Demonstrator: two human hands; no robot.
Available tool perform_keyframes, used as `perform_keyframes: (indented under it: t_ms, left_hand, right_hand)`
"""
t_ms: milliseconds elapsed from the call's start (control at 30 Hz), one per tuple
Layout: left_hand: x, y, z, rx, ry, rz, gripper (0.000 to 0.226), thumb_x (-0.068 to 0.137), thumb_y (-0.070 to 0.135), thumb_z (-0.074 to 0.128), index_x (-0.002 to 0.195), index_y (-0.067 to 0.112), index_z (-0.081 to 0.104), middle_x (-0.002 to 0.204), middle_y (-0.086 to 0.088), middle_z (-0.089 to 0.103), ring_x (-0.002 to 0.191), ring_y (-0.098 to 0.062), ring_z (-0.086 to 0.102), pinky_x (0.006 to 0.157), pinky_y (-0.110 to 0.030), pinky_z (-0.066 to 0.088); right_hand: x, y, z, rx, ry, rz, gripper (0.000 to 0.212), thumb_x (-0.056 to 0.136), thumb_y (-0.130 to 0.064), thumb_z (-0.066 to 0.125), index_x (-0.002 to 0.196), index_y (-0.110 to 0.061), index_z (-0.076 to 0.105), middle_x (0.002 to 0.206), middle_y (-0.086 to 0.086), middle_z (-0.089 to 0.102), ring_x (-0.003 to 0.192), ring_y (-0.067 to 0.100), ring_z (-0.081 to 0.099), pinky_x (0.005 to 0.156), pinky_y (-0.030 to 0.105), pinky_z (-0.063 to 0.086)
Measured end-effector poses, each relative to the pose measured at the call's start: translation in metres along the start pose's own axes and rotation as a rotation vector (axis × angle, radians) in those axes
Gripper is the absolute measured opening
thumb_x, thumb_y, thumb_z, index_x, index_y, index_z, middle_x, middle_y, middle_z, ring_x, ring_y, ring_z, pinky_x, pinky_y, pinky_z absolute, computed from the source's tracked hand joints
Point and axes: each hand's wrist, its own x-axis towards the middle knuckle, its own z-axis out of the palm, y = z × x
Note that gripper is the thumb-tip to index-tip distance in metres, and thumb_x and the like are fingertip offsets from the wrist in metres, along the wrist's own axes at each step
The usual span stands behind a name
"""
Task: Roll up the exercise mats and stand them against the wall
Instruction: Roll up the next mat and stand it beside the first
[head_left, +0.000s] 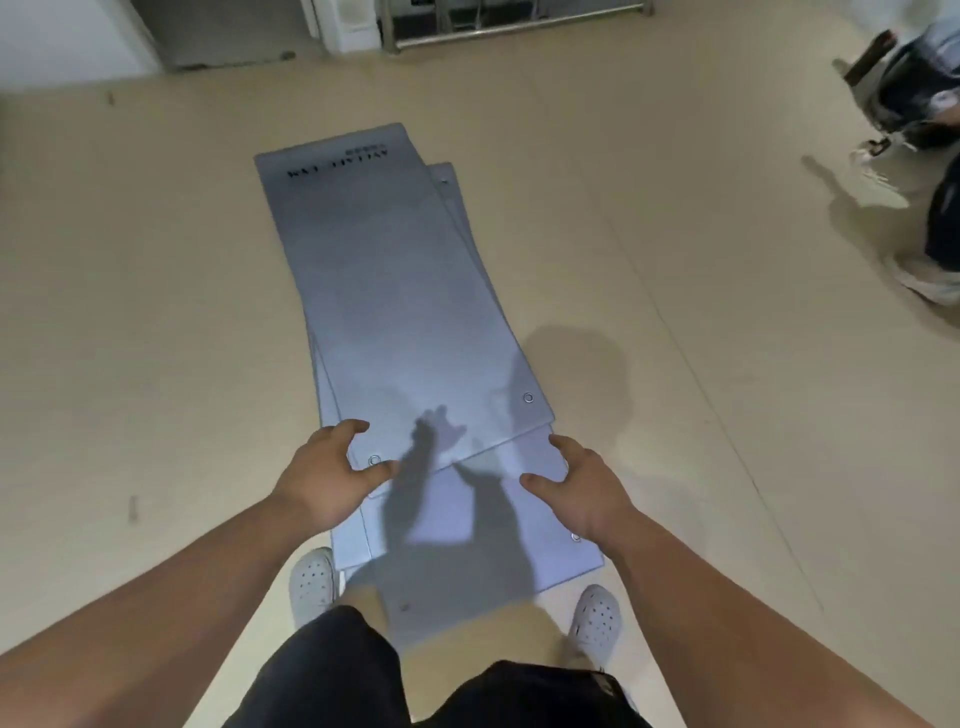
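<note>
Mats (405, 291) lie flat and unrolled in a skewed stack on the beige floor (156, 312), their near ends between the person's white shoes (311, 577). The left hand (332, 467) and right hand (582, 483) reach over the near corners, fingers spread and loosely bent, gripping nothing; contact is unclear. Another person (940, 218) stands far right, and a white wall (47, 36) shows at the far left.

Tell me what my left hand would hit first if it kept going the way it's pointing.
Most likely the near left corner of the top exercise mat, by its metal eyelet. The left hand looks just above it, though depth is unclear.
</note>
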Motion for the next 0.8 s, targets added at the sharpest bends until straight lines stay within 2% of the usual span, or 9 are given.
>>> perform_keyframes:
  t_ms: [100, 233, 333, 567, 667, 800]
  left_hand:
    - [-0.001, 0.001, 0.048, -0.022, 0.061, -0.091, 0.070, 0.089, 0.052, 0.069, 0.149, 0.028, 0.042, 0.150, -0.008, 0.043, 0.129, -0.029, 0.050, 0.105, -0.037, 0.041]
    - [0.002, -0.010, 0.111, 0.021, 0.023, -0.139, 0.072, 0.089, 0.057, 0.066, 0.150, 0.031, 0.039, 0.150, -0.003, 0.043, 0.128, -0.028, 0.050, 0.103, -0.042, 0.047]
    - [0.030, -0.034, 0.154, 0.012, 0.011, -0.149, 0.072, 0.089, 0.057, 0.065, 0.150, 0.031, 0.038, 0.151, -0.003, 0.043, 0.131, -0.029, 0.047, 0.104, -0.044, 0.046]
    - [0.145, -0.133, 0.279, -0.082, 0.023, -0.232, 0.072, 0.090, 0.056, 0.064, 0.151, 0.029, 0.038, 0.150, -0.003, 0.042, 0.135, -0.028, 0.044, 0.105, -0.041, 0.045]
    - [0.203, -0.174, 0.333, -0.081, 0.019, -0.214, 0.074, 0.089, 0.056, 0.065, 0.153, 0.029, 0.037, 0.153, -0.003, 0.040, 0.138, -0.029, 0.041, 0.106, -0.043, 0.045]
    - [0.290, -0.218, 0.386, -0.032, 0.056, -0.174, 0.071, 0.089, 0.055, 0.065, 0.149, 0.028, 0.040, 0.149, -0.007, 0.043, 0.133, -0.033, 0.046, 0.104, -0.044, 0.046]
  right_hand:
    - [0.041, 0.027, -0.014, -0.179, -0.078, -0.080, 0.083, 0.093, -0.049, 0.069, 0.162, -0.029, 0.027, 0.160, 0.007, 0.035, 0.137, 0.026, 0.050, 0.103, 0.031, 0.041]
    - [0.084, 0.050, -0.012, -0.209, -0.113, -0.102, 0.085, 0.093, -0.049, 0.070, 0.162, -0.031, 0.024, 0.162, 0.007, 0.035, 0.143, 0.028, 0.043, 0.112, 0.038, 0.040]
    - [0.125, 0.066, 0.012, -0.223, -0.108, -0.135, 0.083, 0.094, -0.047, 0.070, 0.162, -0.031, 0.026, 0.161, 0.006, 0.037, 0.143, 0.027, 0.044, 0.109, 0.035, 0.039]
    - [0.273, 0.138, 0.140, -0.371, -0.173, -0.155, 0.089, 0.092, -0.047, 0.071, 0.163, -0.030, 0.022, 0.160, 0.011, 0.037, 0.138, 0.032, 0.049, 0.106, 0.037, 0.045]
    - [0.340, 0.168, 0.199, -0.372, -0.178, -0.174, 0.090, 0.091, -0.046, 0.074, 0.163, -0.029, 0.023, 0.161, 0.012, 0.035, 0.142, 0.033, 0.045, 0.112, 0.042, 0.043]
    - [0.426, 0.198, 0.260, -0.348, -0.160, -0.235, 0.089, 0.091, -0.044, 0.075, 0.162, -0.028, 0.024, 0.161, 0.012, 0.034, 0.142, 0.033, 0.044, 0.110, 0.041, 0.044]
